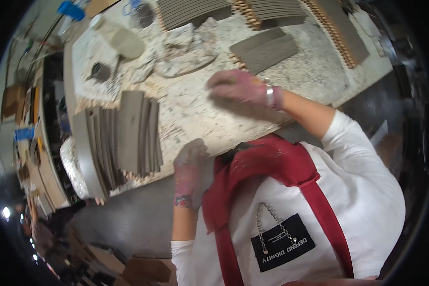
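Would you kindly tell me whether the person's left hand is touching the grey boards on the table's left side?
No, a visible gap separates the gloved left hand from the grey boards.

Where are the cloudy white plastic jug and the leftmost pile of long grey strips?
Cloudy white plastic jug (123,42): head view, on the side of its body.
Leftmost pile of long grey strips (129,133): head view, on a wide strip's face.

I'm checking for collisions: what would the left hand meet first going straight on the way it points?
Probably the fingertips of the right hand, beyond a stretch of speckled tabletop, though depth is unclear and the left hand might pass below it.
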The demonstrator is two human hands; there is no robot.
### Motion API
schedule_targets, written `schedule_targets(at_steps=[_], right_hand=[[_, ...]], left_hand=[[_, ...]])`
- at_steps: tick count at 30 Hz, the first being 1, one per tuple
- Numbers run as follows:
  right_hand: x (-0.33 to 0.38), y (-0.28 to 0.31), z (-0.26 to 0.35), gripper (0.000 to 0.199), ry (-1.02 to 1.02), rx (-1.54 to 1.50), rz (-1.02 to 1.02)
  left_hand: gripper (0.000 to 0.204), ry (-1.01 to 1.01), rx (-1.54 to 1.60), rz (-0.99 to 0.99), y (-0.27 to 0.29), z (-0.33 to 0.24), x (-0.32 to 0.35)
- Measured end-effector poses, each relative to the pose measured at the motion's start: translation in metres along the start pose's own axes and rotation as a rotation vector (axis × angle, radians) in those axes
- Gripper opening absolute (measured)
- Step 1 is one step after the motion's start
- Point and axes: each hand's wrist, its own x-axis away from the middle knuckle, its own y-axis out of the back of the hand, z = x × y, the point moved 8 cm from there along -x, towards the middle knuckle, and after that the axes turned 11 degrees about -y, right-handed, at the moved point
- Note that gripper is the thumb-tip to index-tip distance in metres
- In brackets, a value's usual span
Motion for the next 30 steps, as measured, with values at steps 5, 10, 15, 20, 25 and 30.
schedule_targets(at_steps=[5, 10, 15, 20, 25, 30], right_hand=[[0.101, 0.090, -0.087, 0.028, -0.296, 0.114, -0.480], [0.082, 0.038, -0.039, 0.041, -0.012, 0.654, -0.512], [0.053, 0.013, -0.078, 0.035, -0.268, 0.684, -0.377], [0.122, 0.076, -0.045, 0.028, -0.058, 0.383, -0.524], [0.181, 0.122, -0.121, 0.046, -0.477, -0.682, -0.579], [0.221, 0.161, -0.154, 0.049, -0.372, -0.623, -0.801]], left_hand=[[0.022, -0.303, 0.064, 0.195, -0.030, -0.033, -0.067], [0.030, -0.358, -0.061, 0.349, -0.116, -0.069, -0.137], [0.026, -0.488, -0.325, 0.356, -0.167, -0.076, -0.165], [0.047, -1.107, -1.170, 0.431, -0.238, -0.084, -0.139], [0.069, -1.152, -1.484, 0.490, -0.278, -0.059, -0.137], [0.066, -0.773, -1.376, 0.676, -0.231, -0.056, -0.097]])
